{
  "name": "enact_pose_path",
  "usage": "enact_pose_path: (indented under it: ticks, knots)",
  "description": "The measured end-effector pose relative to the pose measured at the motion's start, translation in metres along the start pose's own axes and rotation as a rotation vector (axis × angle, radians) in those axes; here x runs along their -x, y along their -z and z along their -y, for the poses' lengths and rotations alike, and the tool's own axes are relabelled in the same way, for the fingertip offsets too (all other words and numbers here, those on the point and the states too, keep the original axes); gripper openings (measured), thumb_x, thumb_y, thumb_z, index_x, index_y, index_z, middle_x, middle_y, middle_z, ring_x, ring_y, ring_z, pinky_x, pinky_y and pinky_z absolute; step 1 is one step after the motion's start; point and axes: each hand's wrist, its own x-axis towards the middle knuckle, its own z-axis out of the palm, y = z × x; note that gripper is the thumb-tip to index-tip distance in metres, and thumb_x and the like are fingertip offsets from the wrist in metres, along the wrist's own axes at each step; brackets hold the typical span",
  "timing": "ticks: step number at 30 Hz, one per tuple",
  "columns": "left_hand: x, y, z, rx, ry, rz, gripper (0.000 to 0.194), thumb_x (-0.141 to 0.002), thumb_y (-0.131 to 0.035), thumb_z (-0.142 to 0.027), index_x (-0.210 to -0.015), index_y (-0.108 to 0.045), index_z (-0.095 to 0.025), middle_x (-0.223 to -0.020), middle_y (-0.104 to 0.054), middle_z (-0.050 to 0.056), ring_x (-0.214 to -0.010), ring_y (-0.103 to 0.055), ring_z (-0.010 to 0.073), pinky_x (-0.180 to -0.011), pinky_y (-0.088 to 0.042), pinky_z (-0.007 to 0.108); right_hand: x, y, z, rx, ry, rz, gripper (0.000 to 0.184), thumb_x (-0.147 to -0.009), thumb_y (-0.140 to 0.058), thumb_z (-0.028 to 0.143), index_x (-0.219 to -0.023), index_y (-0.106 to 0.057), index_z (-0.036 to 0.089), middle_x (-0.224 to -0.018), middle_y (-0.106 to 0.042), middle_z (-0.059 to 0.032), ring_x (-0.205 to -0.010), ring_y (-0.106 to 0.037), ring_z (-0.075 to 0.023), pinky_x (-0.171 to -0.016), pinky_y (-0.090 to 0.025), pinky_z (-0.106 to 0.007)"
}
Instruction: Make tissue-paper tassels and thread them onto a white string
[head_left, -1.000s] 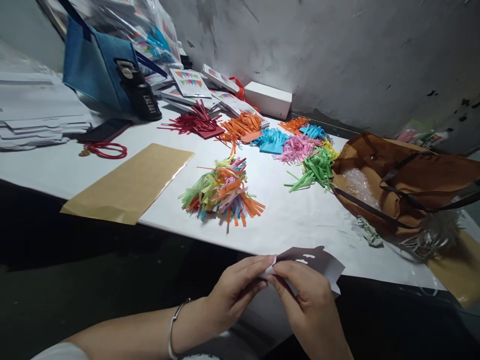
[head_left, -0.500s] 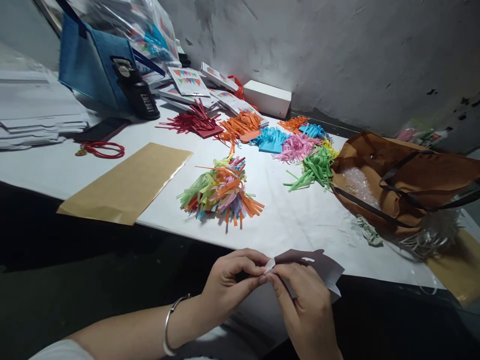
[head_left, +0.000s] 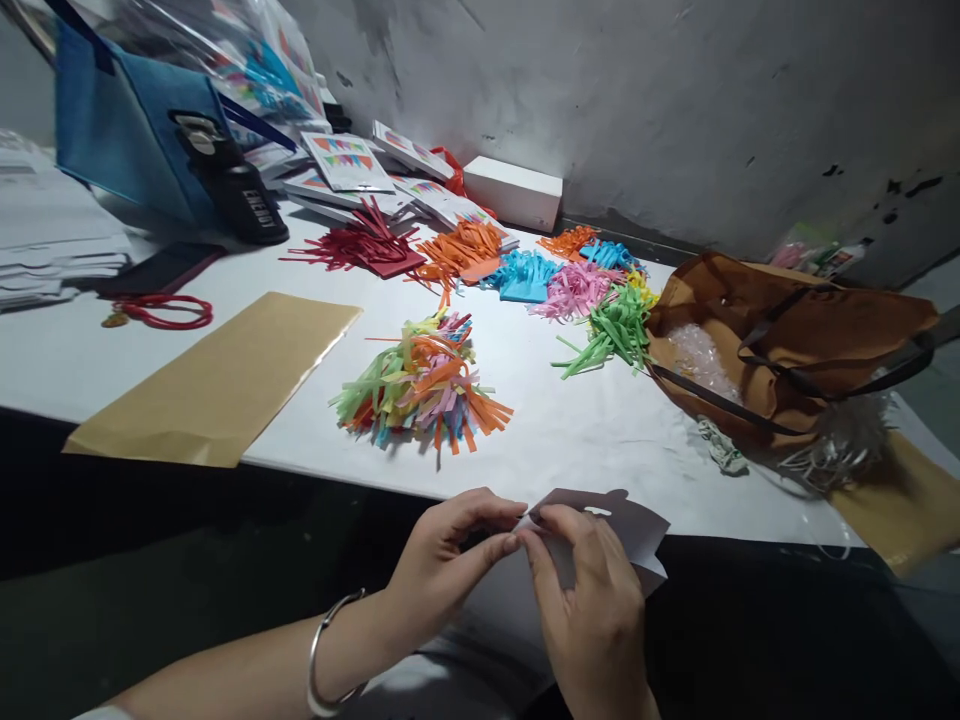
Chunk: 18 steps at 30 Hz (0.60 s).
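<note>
Fingertips of the left hand [head_left: 427, 570] had shifted at the folded edge of the white card [head_left: 641, 525] since the earlier frame, and the small raised flap there showed less. Thumb and index finger of that hand met the edge, though how firmly their grip closed could not be told. The right hand [head_left: 596, 610] grasped the card beside them between thumb and fingers. The card hung tilted at the near edge of the desk [head_left: 570, 420], its cut-out slot showing above the right hand. Farther in from that edge lay the multicolored fringe pile [head_left: 435, 385], with the brown envelope [head_left: 225, 380] to its left, overhanging the near edge. Single-color fringe bundles [head_left: 577, 290] ran toward the far edge, the green one touching the brown bag [head_left: 840, 330] near the right end.
</note>
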Motion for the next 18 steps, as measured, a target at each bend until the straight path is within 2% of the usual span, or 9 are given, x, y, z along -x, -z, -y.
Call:
enact_pose_path:
  ticks: [2, 4, 6, 7, 9, 11, 12, 15, 18]
  knots:
    - [-0.002, 0.004, -0.003, 0.0, 0.016, -0.024, 0.011, -0.083, -0.076, -0.023, -0.093, -0.079, -0.02, -0.079, -0.071, 0.003, -0.074, -0.068, 0.0158, -0.067, -0.054, 0.021, 0.007, 0.002, -0.006, 0.075, -0.027, -0.127, 0.027, -0.088, -0.071, 0.018, -0.112, -0.06, 0.02, -0.102, -0.067, -0.0089, -0.099, -0.065, -0.0221, -0.091, -0.051, -0.039]
    - [-0.001, 0.009, -0.002, 0.011, 0.035, -0.039, 0.01, -0.081, -0.078, -0.023, -0.09, -0.08, -0.02, -0.076, -0.07, 0.003, -0.072, -0.065, 0.0152, -0.064, -0.052, 0.021, 0.018, 0.006, -0.017, 0.097, -0.108, -0.296, 0.05, -0.079, -0.08, 0.02, -0.124, -0.056, 0.022, -0.127, -0.058, -0.0141, -0.122, -0.055, -0.0278, -0.105, -0.043, -0.049]
    - [0.001, 0.015, 0.001, 0.042, 0.066, -0.045, 0.011, -0.08, -0.079, -0.024, -0.091, -0.08, -0.021, -0.078, -0.069, 0.003, -0.073, -0.065, 0.0157, -0.065, -0.052, 0.021, 0.035, 0.012, -0.03, -0.021, -0.258, -0.449, 0.068, -0.077, -0.082, 0.026, -0.136, -0.048, 0.024, -0.143, -0.045, -0.0161, -0.136, -0.043, -0.031, -0.111, -0.035, -0.057]
    - [0.002, 0.018, 0.004, 0.063, 0.091, -0.052, 0.013, -0.079, -0.079, -0.024, -0.092, -0.08, -0.021, -0.08, -0.069, 0.004, -0.076, -0.065, 0.0163, -0.066, -0.052, 0.022, 0.045, 0.014, -0.036, -0.136, -0.356, -0.488, 0.069, -0.079, -0.08, 0.03, -0.139, -0.045, 0.025, -0.145, -0.044, -0.0161, -0.137, -0.042, -0.0316, -0.111, -0.034, -0.058]
    - [0.003, 0.023, 0.009, 0.111, 0.151, -0.075, 0.016, -0.077, -0.081, -0.025, -0.093, -0.08, -0.021, -0.083, -0.069, 0.005, -0.079, -0.065, 0.0179, -0.069, -0.053, 0.024, 0.068, 0.017, -0.044, -0.389, -0.579, -0.444, 0.057, -0.085, -0.073, 0.036, -0.136, -0.05, 0.024, -0.135, -0.055, -0.0144, -0.127, -0.054, -0.0303, -0.103, -0.045, -0.054]
    - [0.001, 0.025, 0.012, 0.153, 0.199, -0.106, 0.019, -0.073, -0.084, -0.027, -0.09, -0.08, -0.02, -0.082, -0.069, 0.006, -0.079, -0.064, 0.0191, -0.068, -0.054, 0.025, 0.088, 0.018, -0.047, -0.569, -0.756, -0.34, 0.038, -0.087, -0.071, 0.034, -0.122, -0.062, 0.023, -0.112, -0.068, -0.0098, -0.101, -0.068, -0.0246, -0.085, -0.056, -0.039]
    - [0.0, 0.025, 0.013, 0.169, 0.214, -0.127, 0.02, -0.069, -0.086, -0.027, -0.087, -0.08, -0.02, -0.081, -0.068, 0.006, -0.078, -0.063, 0.0195, -0.067, -0.055, 0.025, 0.096, 0.018, -0.047, -0.622, -0.799, -0.315, 0.029, -0.086, -0.072, 0.031, -0.113, -0.067, 0.022, -0.102, -0.071, -0.0073, -0.089, -0.07, -0.0212, -0.077, -0.057, -0.033]
    - [-0.003, 0.023, 0.014, 0.186, 0.223, -0.217, 0.024, -0.06, -0.091, -0.025, -0.08, -0.079, -0.021, -0.082, -0.069, 0.005, -0.079, -0.063, 0.0201, -0.066, -0.056, 0.024, 0.105, 0.016, -0.043, -0.728, -0.794, -0.391, 0.015, -0.081, -0.078, 0.021, -0.093, -0.071, 0.023, -0.096, -0.07, -0.0035, -0.081, -0.067, -0.0158, -0.069, -0.055, -0.025]
    - [-0.002, 0.021, 0.013, 0.184, 0.188, -0.276, 0.023, -0.057, -0.091, -0.02, -0.075, -0.077, -0.022, -0.083, -0.069, 0.003, -0.083, -0.063, 0.0192, -0.07, -0.056, 0.022, 0.103, 0.011, -0.041, -0.835, -0.808, -0.457, 0.013, -0.078, -0.08, 0.017, -0.081, -0.07, 0.023, -0.1, -0.069, -0.0016, -0.082, -0.066, -0.0131, -0.068, -0.053, -0.022]
